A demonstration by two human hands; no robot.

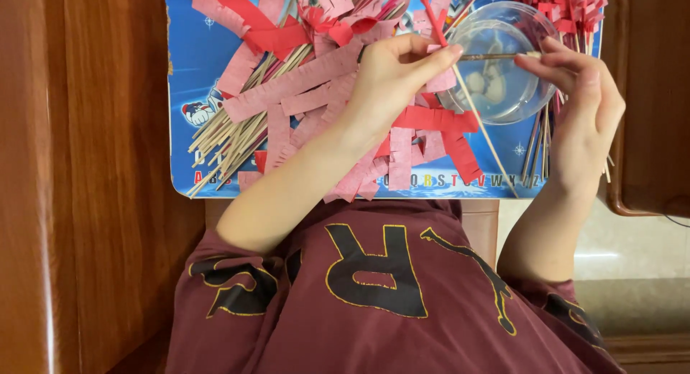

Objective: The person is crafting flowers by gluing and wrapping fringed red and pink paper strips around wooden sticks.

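Fingers of both the left hand [392, 75] and right hand [578, 93] pinch one thin stick [496, 56] over the clear bowl [503, 93] at upper right, while finished fringed sticks [568, 3] lie above and many bare sticks [230, 140] and pink fringed strips [302, 83] seem left.

thin wooden stick [496, 56] | horizontal, pinched at both ends | above clear glass bowl [503, 93] holding pale paste
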